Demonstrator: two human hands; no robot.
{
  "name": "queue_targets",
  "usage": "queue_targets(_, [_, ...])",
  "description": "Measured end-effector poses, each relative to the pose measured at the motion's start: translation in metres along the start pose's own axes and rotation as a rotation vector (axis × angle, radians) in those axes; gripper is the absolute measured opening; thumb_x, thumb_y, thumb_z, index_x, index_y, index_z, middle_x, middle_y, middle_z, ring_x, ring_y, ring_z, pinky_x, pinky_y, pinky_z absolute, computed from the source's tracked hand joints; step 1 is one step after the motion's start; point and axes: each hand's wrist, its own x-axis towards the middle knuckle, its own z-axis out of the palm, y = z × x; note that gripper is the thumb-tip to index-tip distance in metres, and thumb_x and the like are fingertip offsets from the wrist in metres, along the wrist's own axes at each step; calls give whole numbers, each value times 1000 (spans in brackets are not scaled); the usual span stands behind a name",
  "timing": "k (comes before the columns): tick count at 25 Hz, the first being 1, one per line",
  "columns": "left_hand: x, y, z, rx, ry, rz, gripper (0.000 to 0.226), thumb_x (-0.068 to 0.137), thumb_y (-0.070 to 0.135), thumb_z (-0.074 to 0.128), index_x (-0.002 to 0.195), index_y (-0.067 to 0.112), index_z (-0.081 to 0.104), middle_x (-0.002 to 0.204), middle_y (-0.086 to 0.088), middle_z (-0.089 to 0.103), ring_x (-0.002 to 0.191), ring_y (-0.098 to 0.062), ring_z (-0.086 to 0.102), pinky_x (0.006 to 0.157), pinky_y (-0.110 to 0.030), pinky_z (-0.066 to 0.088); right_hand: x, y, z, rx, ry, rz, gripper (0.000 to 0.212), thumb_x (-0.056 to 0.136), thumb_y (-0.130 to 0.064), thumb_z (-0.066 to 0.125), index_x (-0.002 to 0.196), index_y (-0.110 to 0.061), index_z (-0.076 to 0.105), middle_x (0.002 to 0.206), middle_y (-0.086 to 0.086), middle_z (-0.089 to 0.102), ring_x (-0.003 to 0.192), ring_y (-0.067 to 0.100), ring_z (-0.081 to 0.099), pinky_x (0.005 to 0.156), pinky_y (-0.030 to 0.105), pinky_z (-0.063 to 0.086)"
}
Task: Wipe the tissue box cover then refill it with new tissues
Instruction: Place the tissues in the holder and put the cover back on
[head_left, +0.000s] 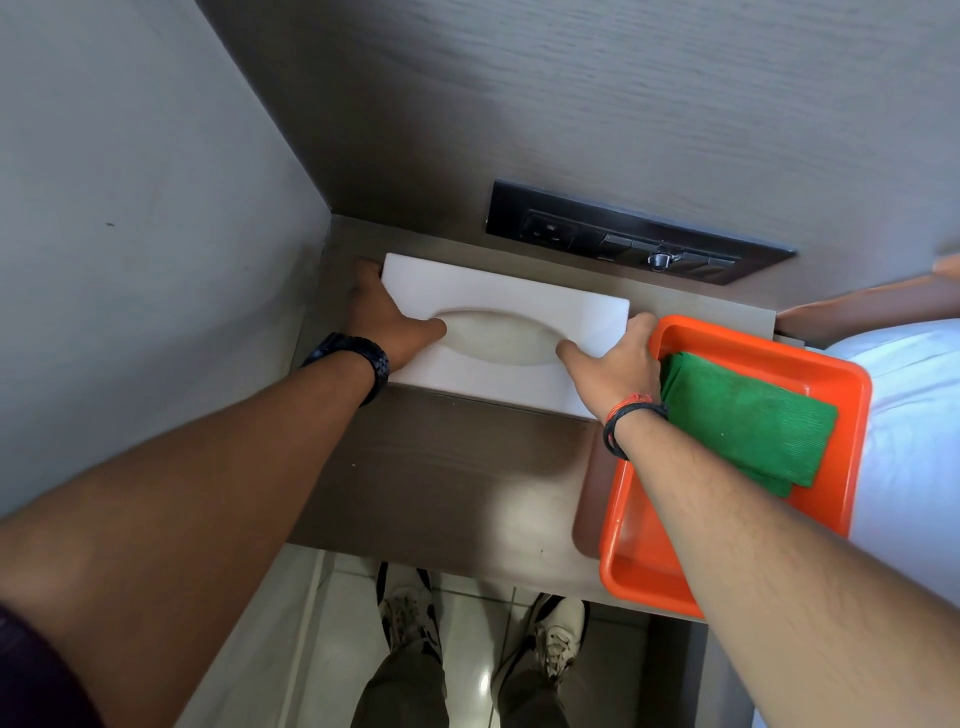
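Both hands grip a white, rectangular, smooth-surfaced tissue box cover (498, 332) from its two short ends. Left hand (384, 322), with a black watch (358, 358) on its wrist, wraps the far-left end, thumb lying along the top and reaching the edge of the opening, fingers curled out of sight behind the end. Right hand (613, 369), wearing dark and orange cord bracelets (631, 415), clasps the right end the same way, thumb on top, fingers hidden over the side.

Its long axis runs left to right, with the right end angled slightly nearer the viewer. The top faces up and carries a long oval opening (498, 338) following that axis; the inside looks pale and shaded, and no tissue shows through it.

It sits on a brown wood-grain bedside shelf (441, 467), towards the back, near the grey wall corner. Just beside its right end rests an orange plastic rectangular tray (639, 566) holding a folded green cloth (748, 421). Behind, a black socket panel (623, 234) is set into the wooden back panel. White bedding (914, 426) lies at the right edge.
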Motion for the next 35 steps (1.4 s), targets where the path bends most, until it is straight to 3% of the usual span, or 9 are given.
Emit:
queue_targets(7, [6,-20,8,75,-7,28,91,71,24,75,143,15,19,136,-10,39,120,-28,44,96,-36,41,1,1,3,-62,-50,34,57,77,-42,68,107,-16,27,94,8,55,80,34,57,68,36,46])
queue_targets(12, [1,-29,22,531,194,131,88,76,39,66,144,8,20,148,-15,28,138,-34,21,112,-54,13,-3,8,18,-132,69,2,58,79,-44,66,110,-12,30,106,18,62,92,39,62,73,39,49])
queue_targets(17, [1,-31,14,499,144,239,101,80,56,60,150,7,6,155,-15,17,140,-34,17,115,-51,11,-7,6,20,-94,105,10,67,76,-49,69,120,-10,37,118,17,59,103,38,58,79,40,47])
queue_targets(20, [-6,-26,10,733,58,523,119,64,81,50,150,13,6,158,-12,9,144,-30,6,116,-48,3,-19,0,19,-379,354,-385,61,75,-49,68,124,-16,50,119,14,55,105,37,51,85,42,44])
queue_targets(22, [-6,-22,11,842,-96,642,124,57,86,50,150,14,10,158,-12,7,145,-28,3,117,-47,5,-22,-14,21,-449,223,-618,31,83,-38,64,107,-19,65,106,11,58,97,35,54,78,39,48])
queue_targets(24, [-6,-22,13,871,-147,630,124,58,82,57,150,14,10,159,-12,2,145,-27,-2,116,-42,1,-24,-30,25,-541,-78,-600,21,90,-31,57,102,-19,70,106,8,61,97,32,58,76,34,49])
queue_targets(26, [-8,-22,14,874,-151,608,124,60,79,59,151,14,6,159,-11,-2,145,-26,-6,115,-40,-1,-17,-43,33,-710,-216,-524,23,93,-28,55,109,-19,68,113,8,64,101,31,61,77,31,47])
queue_targets(32, [-8,-17,13,909,-167,597,123,63,78,58,150,15,0,159,-9,-8,144,-25,-11,114,-40,-5,-4,-41,52,-990,-174,-608,26,88,-6,54,105,-19,69,102,5,67,91,28,66,68,30,47])
queue_targets(35, [-9,-17,14,925,-171,585,122,64,78,57,150,16,-2,159,-8,-9,144,-25,-12,113,-40,-6,-2,-39,53,-967,-173,-657,22,91,-11,51,101,-19,69,99,4,68,89,28,66,65,29,43])
